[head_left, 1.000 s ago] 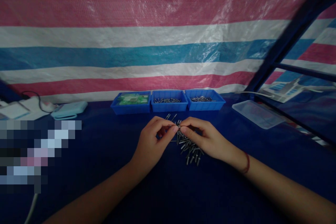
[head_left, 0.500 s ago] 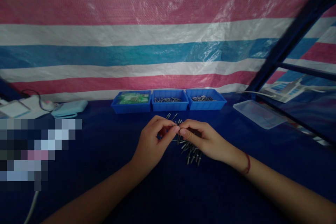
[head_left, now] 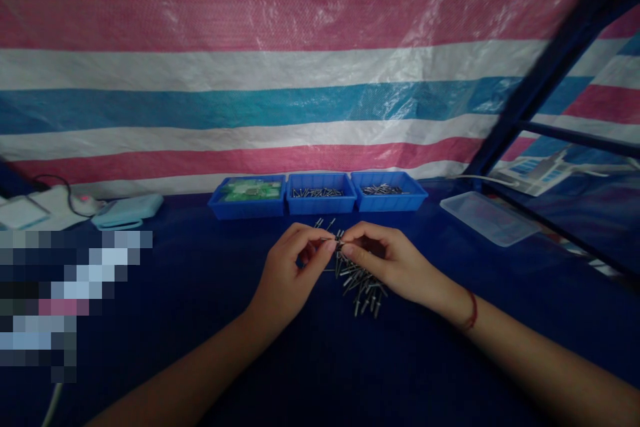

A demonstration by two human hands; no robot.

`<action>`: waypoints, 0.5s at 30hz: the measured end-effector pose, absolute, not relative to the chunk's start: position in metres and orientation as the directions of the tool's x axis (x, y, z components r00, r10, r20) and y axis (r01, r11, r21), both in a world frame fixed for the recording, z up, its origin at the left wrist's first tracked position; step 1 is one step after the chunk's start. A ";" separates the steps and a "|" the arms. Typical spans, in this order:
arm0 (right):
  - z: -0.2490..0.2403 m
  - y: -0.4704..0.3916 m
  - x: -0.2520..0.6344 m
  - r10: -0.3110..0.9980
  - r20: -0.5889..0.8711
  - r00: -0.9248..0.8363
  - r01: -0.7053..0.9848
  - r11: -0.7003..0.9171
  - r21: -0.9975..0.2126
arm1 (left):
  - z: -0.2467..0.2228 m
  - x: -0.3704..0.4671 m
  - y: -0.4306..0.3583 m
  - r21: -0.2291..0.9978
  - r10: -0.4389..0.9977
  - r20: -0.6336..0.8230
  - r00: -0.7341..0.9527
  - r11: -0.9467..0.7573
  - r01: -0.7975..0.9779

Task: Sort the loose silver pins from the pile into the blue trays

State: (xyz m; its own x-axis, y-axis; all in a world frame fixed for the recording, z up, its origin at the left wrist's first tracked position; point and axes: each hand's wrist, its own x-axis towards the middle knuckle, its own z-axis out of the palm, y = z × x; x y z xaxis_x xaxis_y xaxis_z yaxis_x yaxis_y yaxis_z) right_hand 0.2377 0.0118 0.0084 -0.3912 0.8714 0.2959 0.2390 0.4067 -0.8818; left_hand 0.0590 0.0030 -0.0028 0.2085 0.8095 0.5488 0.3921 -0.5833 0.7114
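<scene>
Over the dark blue table, my left hand (head_left: 295, 267) pinches with thumb and forefinger at what looks like the thin pin of a blind rivet (head_left: 327, 239). My right hand (head_left: 383, 257) is also closed in a pinch, its fingertips close to those of my left. A small dark piece (head_left: 339, 240) shows between the two sets of fingertips; its exact shape is too small to tell. Below and partly behind my right hand lies a loose pile of blind rivets (head_left: 367, 290), with a few more rivets (head_left: 325, 222) just beyond my fingertips.
Three blue trays stand in a row at the back: a left tray (head_left: 213, 208) with green-and-clear packets, a middle tray (head_left: 323, 207) and a right tray (head_left: 395, 203) with metal rivets. A clear plastic lid (head_left: 490, 219) lies right, a light blue case (head_left: 127, 211) left.
My fingertips have drawn slightly apart, and the small dark piece between them now shows. The whole view has shifted a little; the pile looks the same.
</scene>
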 end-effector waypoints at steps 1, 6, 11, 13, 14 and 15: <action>0.009 0.013 0.239 0.878 0.312 -0.364 0.229 0.409 -0.883 | -0.004 0.059 0.004 0.722 0.819 0.534 0.209 -0.570 0.391; 0.013 0.011 0.242 0.873 0.391 -0.291 0.223 0.460 -0.860 | -0.008 0.061 0.005 0.749 0.844 0.486 0.228 -0.537 0.387; 0.021 0.005 0.243 0.787 0.497 -0.365 0.296 0.604 -0.740 | -0.010 0.063 0.002 0.740 0.823 0.484 0.298 -0.566 0.362; 0.025 0.010 0.248 0.745 0.548 -0.379 0.359 0.665 -0.655 | -0.009 0.063 0.002 0.730 0.823 0.483 0.299 -0.567 0.381; 0.028 0.015 0.253 0.729 0.589 -0.348 0.408 0.684 -0.605 | -0.009 0.062 0.003 0.726 0.828 0.482 0.287 -0.561 0.399; 0.029 0.021 0.260 0.713 0.637 -0.293 0.472 0.687 -0.552 | -0.008 0.061 0.004 0.718 0.834 0.479 0.275 -0.552 0.424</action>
State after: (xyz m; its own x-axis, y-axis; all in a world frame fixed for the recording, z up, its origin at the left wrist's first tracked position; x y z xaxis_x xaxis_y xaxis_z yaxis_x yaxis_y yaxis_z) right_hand 0.2599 0.0214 0.0292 -0.2927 0.7130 0.6372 0.4723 0.6872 -0.5520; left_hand 0.0610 0.0039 -0.0078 0.2748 0.8336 0.4791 0.4235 -0.5523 0.7180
